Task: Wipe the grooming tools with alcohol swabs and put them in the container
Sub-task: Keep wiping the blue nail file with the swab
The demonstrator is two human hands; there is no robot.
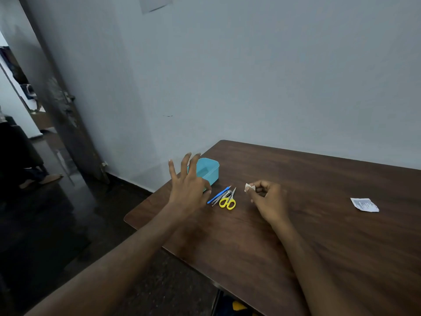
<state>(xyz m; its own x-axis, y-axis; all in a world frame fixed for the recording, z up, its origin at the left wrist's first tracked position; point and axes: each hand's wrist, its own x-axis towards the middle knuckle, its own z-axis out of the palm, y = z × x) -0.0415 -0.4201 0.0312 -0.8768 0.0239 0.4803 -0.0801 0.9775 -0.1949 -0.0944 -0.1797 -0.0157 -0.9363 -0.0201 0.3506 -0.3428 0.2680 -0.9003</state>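
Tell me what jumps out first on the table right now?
The yellow-handled scissors lie bunched with a blue-handled tool mid-table, just in front of the open turquoise container near the far left corner. The left hand hovers spread beside them; the right hand pinches a white swab. A torn wrapper lies far right.

Dark brown wooden table (319, 224) bears a turquoise plastic container (208, 169), clustered grooming tools including yellow-handled scissors (228, 200), and a torn white swab sachet (364, 204)
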